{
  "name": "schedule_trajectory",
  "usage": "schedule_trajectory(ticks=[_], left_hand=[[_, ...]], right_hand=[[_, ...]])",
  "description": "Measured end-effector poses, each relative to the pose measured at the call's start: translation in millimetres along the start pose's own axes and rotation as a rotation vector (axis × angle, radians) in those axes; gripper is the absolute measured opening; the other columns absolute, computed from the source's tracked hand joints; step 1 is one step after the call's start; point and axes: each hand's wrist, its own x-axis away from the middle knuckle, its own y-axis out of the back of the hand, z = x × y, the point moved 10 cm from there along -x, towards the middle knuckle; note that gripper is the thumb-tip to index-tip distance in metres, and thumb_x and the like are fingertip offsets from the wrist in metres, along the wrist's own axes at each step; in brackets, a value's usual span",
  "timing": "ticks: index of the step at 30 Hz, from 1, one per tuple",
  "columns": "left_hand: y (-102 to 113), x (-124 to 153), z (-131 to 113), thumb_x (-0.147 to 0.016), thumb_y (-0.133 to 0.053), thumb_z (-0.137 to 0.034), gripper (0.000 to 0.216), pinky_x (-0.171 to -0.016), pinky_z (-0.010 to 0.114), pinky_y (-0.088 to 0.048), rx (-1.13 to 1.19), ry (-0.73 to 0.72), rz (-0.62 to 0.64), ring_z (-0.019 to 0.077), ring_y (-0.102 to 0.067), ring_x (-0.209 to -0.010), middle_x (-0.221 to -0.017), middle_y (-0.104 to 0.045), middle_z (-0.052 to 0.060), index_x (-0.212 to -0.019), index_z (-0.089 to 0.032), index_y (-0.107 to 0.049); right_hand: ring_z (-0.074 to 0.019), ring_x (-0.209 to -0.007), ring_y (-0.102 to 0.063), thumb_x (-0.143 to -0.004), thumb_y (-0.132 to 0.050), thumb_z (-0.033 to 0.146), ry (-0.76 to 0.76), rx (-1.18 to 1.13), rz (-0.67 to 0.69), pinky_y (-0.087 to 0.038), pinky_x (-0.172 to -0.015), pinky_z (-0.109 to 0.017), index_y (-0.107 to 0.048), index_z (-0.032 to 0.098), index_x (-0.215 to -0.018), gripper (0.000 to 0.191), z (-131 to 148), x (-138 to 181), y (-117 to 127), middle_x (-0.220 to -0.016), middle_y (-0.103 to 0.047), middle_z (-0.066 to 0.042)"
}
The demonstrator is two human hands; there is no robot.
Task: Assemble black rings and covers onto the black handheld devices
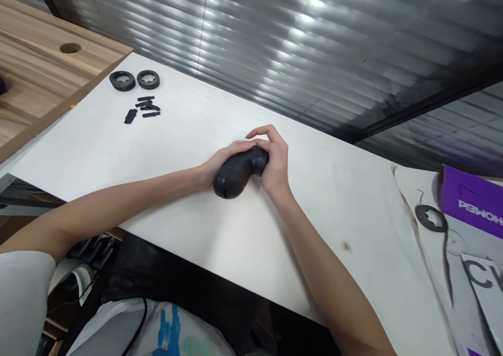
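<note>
A black curved part (237,177) lies on the white table (188,136) near its middle, its rounded end toward the person; the left hand (220,162) is curled around its far side, fingers mostly hidden; the right hand (276,163) clasps the narrower end, fingers bent over it, the forefinger arched above; both bare forearms converge from the near edge, wrists low. Well apart at far left lie two black rings (134,79) and small black pieces (143,108).

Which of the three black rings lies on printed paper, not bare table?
The lone ring beside the purple box; the far-left ring and its neighbour lie on bare table.
</note>
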Motion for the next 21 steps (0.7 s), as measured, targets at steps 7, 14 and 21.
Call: schedule_trajectory(ticks=[7, 14, 21], left_hand=[[28, 0, -30, -0.094, -0.084, -0.052, 0.048, -0.059, 0.028, -0.061, -0.227, -0.196, -0.082, 0.0173, -0.069, -0.067, -0.094, -0.074, 0.005, -0.123, -0.02, -0.064], [24, 10, -50, -0.088, -0.087, -0.062, 0.06, -0.053, 0.031, -0.063, -0.435, -0.199, -0.011, 0.0219, -0.073, -0.066, -0.088, -0.073, 0.005, -0.124, -0.021, -0.062], [26, 9, -49, -0.089, -0.08, -0.069, 0.06, -0.045, 0.032, -0.057, -0.425, -0.109, -0.021, 0.0238, -0.068, -0.051, -0.074, -0.07, 0.003, -0.12, -0.024, -0.057]], right_hand=[[-0.0184, -0.06, -0.064, -0.096, -0.062, 0.08, -0.015, -0.078, 0.067, -0.048, -0.057, -0.031, -0.063, 0.026, -0.105, 0.055, -32, -5, 11, -0.074, -0.068, 0.001], [-0.0192, -0.06, -0.069, -0.089, -0.074, 0.083, -0.064, -0.184, 0.212, -0.054, -0.061, -0.033, -0.06, 0.025, -0.12, 0.067, -41, 4, -4, -0.072, -0.07, 0.003], [-0.0225, -0.085, -0.076, -0.092, -0.078, 0.073, -0.029, -0.143, 0.233, -0.061, -0.082, -0.039, -0.059, 0.025, -0.125, 0.061, -29, 12, -7, -0.097, -0.072, -0.002]])
